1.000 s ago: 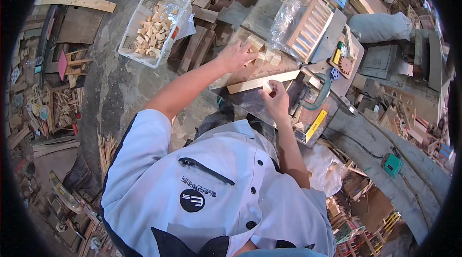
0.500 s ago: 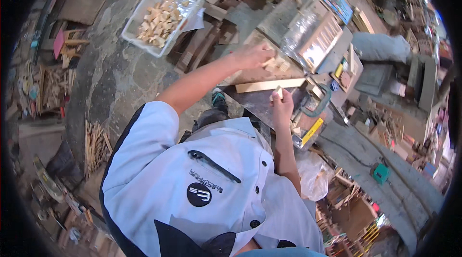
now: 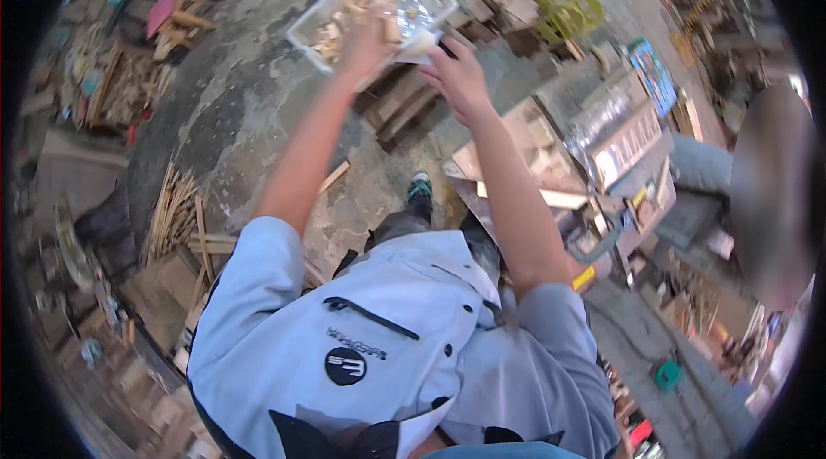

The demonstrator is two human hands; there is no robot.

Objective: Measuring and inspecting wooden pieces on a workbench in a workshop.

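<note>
My left hand [image 3: 365, 48], smeared by motion, is over the near side of a white plastic bin [image 3: 308, 13]. Pale wooden blocks [image 3: 379, 0] lie in the bin around its fingers, which I cannot make out clearly. My right hand [image 3: 458, 80] is at the bin's right corner, fingers curled, beside a white sheet that looks like paper [image 3: 418, 49]. A small dark shape shows between those fingers. What they grip is unclear. On the workbench [image 3: 465, 161] to the right lie more pale wooden pieces [image 3: 540, 149], blurred, and a long wooden strip [image 3: 559, 199], partly behind my right forearm.
Dark wooden boards [image 3: 397, 106] are stacked below the bin. A green plastic object [image 3: 564, 12] stands at the far right of it. A slatted wooden frame [image 3: 621, 137] and a clamp [image 3: 602, 240] are on the workbench. Thin sticks [image 3: 169, 211] stand at the left.
Both hands have left the workbench and moved left and away to the bin. The view has shifted, so bin and bench appear farther right. The small wooden piece is no longer visible in my right hand.
</note>
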